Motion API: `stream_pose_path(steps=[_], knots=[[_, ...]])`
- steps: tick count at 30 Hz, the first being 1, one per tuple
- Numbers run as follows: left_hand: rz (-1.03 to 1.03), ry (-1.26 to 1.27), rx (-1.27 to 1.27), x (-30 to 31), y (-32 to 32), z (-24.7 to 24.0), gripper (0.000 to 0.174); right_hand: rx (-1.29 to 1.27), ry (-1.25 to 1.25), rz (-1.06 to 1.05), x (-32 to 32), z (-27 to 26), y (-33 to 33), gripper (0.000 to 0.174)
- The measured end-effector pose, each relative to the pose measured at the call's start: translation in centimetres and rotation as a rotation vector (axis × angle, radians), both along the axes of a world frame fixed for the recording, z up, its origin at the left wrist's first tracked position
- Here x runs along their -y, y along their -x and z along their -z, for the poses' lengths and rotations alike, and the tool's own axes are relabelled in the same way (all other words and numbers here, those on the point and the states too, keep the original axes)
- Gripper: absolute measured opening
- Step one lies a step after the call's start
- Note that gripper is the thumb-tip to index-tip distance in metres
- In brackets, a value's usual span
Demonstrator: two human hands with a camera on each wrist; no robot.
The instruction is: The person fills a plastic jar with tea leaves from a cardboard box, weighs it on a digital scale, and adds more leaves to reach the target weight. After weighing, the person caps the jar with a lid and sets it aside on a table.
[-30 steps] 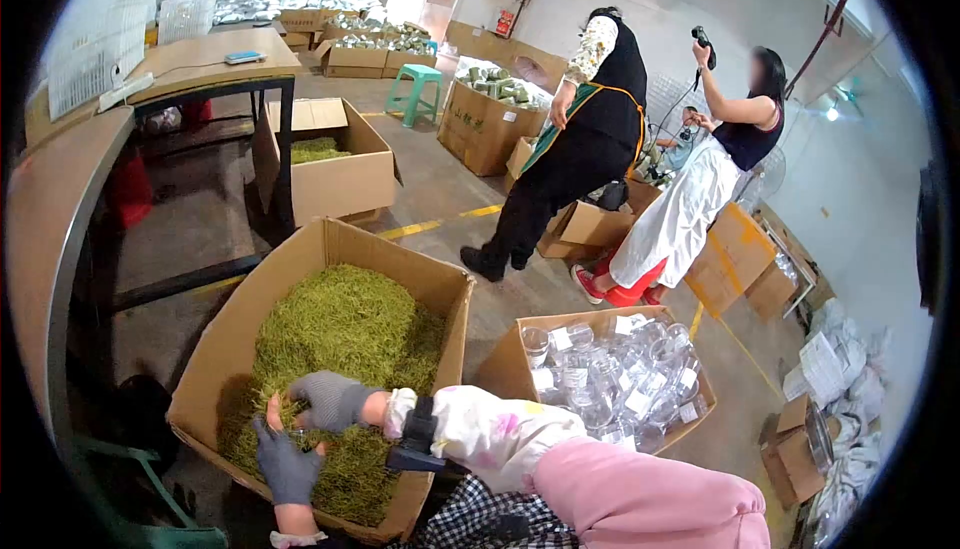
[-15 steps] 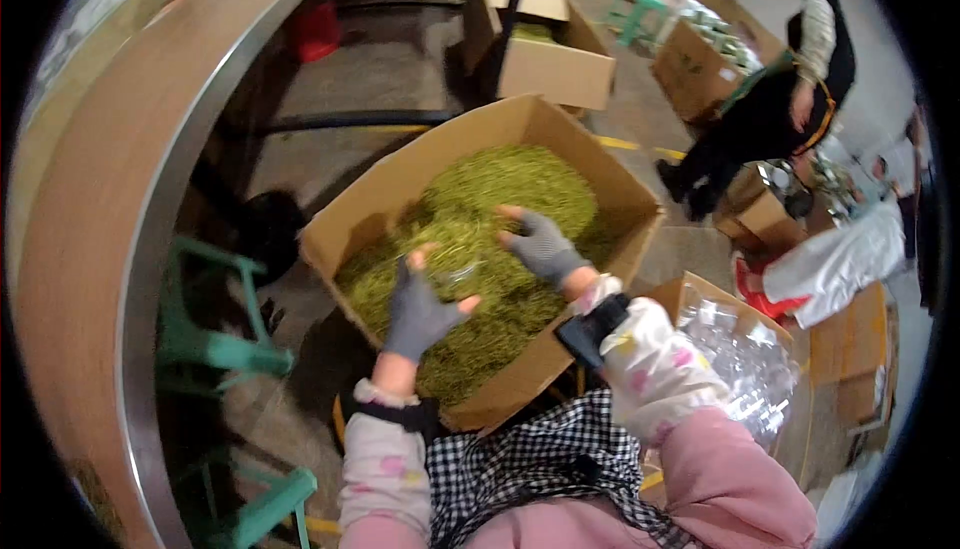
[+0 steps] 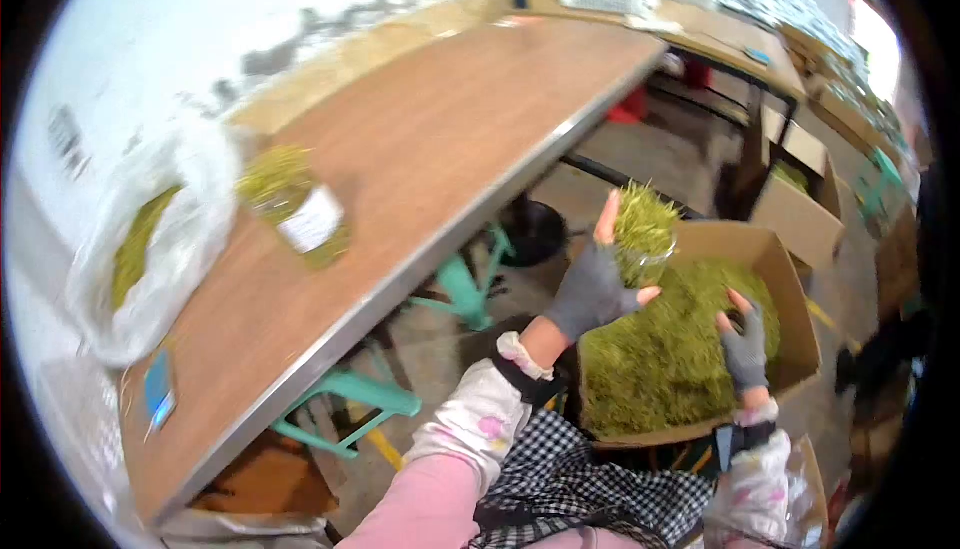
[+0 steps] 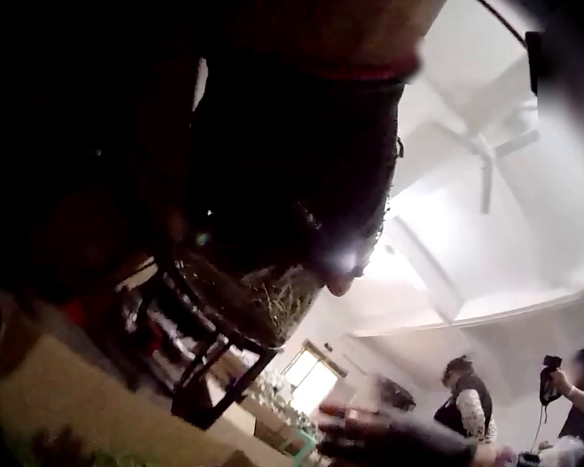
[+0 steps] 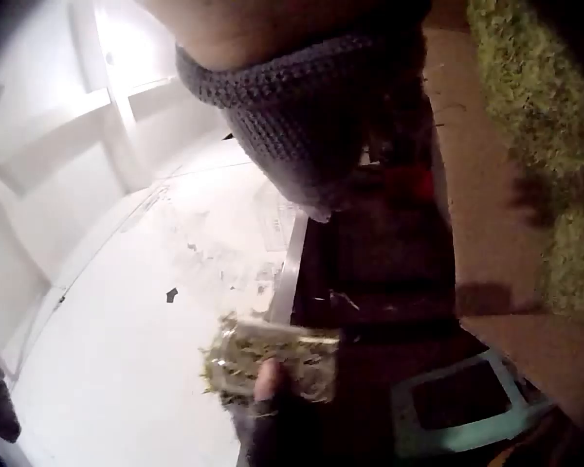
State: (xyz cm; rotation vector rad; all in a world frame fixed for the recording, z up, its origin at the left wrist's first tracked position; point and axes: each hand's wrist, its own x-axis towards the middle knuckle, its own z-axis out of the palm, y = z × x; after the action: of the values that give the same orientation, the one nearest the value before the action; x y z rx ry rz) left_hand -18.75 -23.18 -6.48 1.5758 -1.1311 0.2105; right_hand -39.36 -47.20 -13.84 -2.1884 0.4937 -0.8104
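Observation:
My left hand (image 3: 590, 294), in a grey fingerless glove, holds up a clear plastic jar (image 3: 650, 261) packed with dried green herb that sticks out above its rim. In the right wrist view the same jar (image 5: 311, 368) appears on its side, a thumb across it. Over the right part of the cardboard box (image 3: 795, 319) is my right hand (image 3: 745, 351), gloved alike, holding nothing, fingers and thumb apart. Below both hands the box contains a large heap of the green herb (image 3: 670, 374).
Left of me runs a long brown table (image 3: 440, 119). On it are a labelled jar of herb (image 3: 312, 221), a white plastic bag (image 3: 205, 164) with herb inside, and a phone (image 3: 158, 389). Green stools (image 3: 350, 399) stand underneath. Another carton (image 3: 795, 219) sits beyond.
The view has swung left toward the table. My left hand has raised the jar out of the herb, while my right hand has moved apart from it.

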Motion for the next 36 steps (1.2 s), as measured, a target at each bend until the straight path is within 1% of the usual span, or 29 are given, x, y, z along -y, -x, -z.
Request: stream_pose_path(steps=[1, 3, 4, 6, 8, 10, 11, 13, 14, 15, 16, 17, 18, 19, 21, 22, 24, 25, 26, 27, 28, 29, 30, 31, 32, 34, 35, 36], knots=[[-0.046, 0.003, 0.031, -1.8, 0.0, -2.4, 0.131, 0.012, -0.072, 0.011, 0.3, 0.4, 0.9, 0.042], [0.105, 0.281, -0.03, -5.2, 0.3, -7.3, 0.128, 0.052, -0.071, -0.035, 0.9, 0.6, 2.2, 0.04], [0.033, 0.184, -0.068, -7.7, 0.9, -9.6, 0.127, 0.061, -0.076, -0.043, 1.1, 0.5, 3.0, 0.038], [-0.226, -0.096, 0.127, -14.0, 3.7, -14.5, 0.127, 0.043, -0.051, -0.063, 1.2, -0.7, 4.4, 0.038], [-0.51, -0.071, 0.344, -18.7, 5.7, -16.1, 0.126, 0.025, 0.006, -0.07, 1.9, -1.2, 5.8, 0.035], [-0.658, 0.103, 0.262, -22.1, 6.5, -15.9, 0.125, 0.046, -0.022, -0.072, 2.6, -0.9, 6.8, 0.034], [-0.709, 0.072, 0.214, -23.8, 6.6, -16.0, 0.124, 0.059, -0.034, -0.075, 3.4, -0.9, 7.7, 0.034], [-1.112, -0.248, 0.562, -27.7, 5.2, -15.1, 0.122, 0.049, -0.014, -0.034, 3.9, -1.7, 9.5, 0.033], [-1.132, -0.31, 0.617, -29.6, 4.0, -14.5, 0.114, 0.029, 0.059, -0.005, 5.5, -0.8, 10.6, 0.036], [-1.128, -0.369, 0.62, -30.0, 3.3, -13.7, 0.11, -0.036, 0.065, 0.054, 5.3, -2.1, 12.2, 0.039], [-1.121, -0.442, 0.634, -29.9, 3.0, -12.9, 0.105, -0.063, 0.015, 0.051, 5.4, -3.6, 13.8, 0.04], [-1.115, -0.522, 0.672, -30.2, 2.7, -12.5, 0.101, -0.057, 0.062, 0.11, 6.7, -2.8, 16.0, 0.04], [-1.13, -0.605, 0.776, -30.2, 2.4, -12.4, 0.097, -0.034, 0.065, 0.138, 7.0, -3.5, 18.2, 0.041], [-1.115, -0.67, 0.885, -29.0, 3.0, -12.3, 0.092, 0.024, 0.045, 0.176, 7.6, -2.9, 21.2, 0.04], [-1.135, -0.725, 1.153, -27.4, 5.0, -12.4, 0.084, -0.122, -0.146, 0.293, 8.3, -3.1, 27.3, 0.041], [-1.126, -0.721, 1.243, -27.2, 5.0, -12.6, 0.08, -0.169, -0.168, 0.36, 7.2, -2.6, 30.4, 0.041], [-1.116, -0.673, 1.383, -26.1, 5.9, -12.4, 0.072, -0.455, -0.267, 0.466, 5.8, -1.1, 36.2, 0.038], [-1.11, -0.651, 1.438, -25.8, 6.0, -12.1, 0.069, -0.684, -0.232, 0.575, 4.0, -0.9, 38.2, 0.035], [-1.102, -0.629, 1.497, -25.4, 5.9, -11.9, 0.065, -0.677, -0.314, 0.63, 3.7, 3.8, 41.4, 0.037], [-1.079, -0.606, 1.553, -24.6, 5.6, -11.4, 0.062, -0.781, -0.336, 0.559, 2.3, 4.8, 43.0, 0.039], [-1.044, -0.585, 1.607, -23.6, 5.0, -10.8, 0.059, -0.925, -0.262, 0.58, 0.6, 6.7, 43.8, 0.043], [-0.996, -0.562, 1.655, -22.1, 4.8, -10.4, 0.056, -1.062, -0.04, 0.584, -1.2, 6.8, 43.2, 0.051], [-0.941, -0.556, 1.647, -20.5, 4.3, -9.1, 0.053, -1.106, -0.013, 0.527, -2.4, 6.4, 42.2, 0.054], [-0.909, -0.587, 1.519, -18.4, 4.1, -7.8, 0.055, -1.146, 0.013, 0.478, -3.4, 6.1, 41.6, 0.057], [-0.882, -0.607, 1.391, -16.4, 3.9, -6.4, 0.057, -1.147, 0.009, 0.491, -4.0, 6.6, 41.5, 0.057], [-0.762, -0.697, 0.874, -9.8, 4.1, -2.9, 0.069, -0.979, 0.172, 0.639, -4.3, 7.4, 41.7, 0.065], [-0.693, -0.628, 0.824, -6.7, 7.1, -2.8, 0.051, -0.982, 0.179, 0.649, -4.1, 6.6, 42.2, 0.065], [-0.577, -0.599, 0.745, -4.8, 8.2, -2.4, 0.051, -0.974, 0.176, 0.68, -4.0, 5.5, 42.8, 0.07]])
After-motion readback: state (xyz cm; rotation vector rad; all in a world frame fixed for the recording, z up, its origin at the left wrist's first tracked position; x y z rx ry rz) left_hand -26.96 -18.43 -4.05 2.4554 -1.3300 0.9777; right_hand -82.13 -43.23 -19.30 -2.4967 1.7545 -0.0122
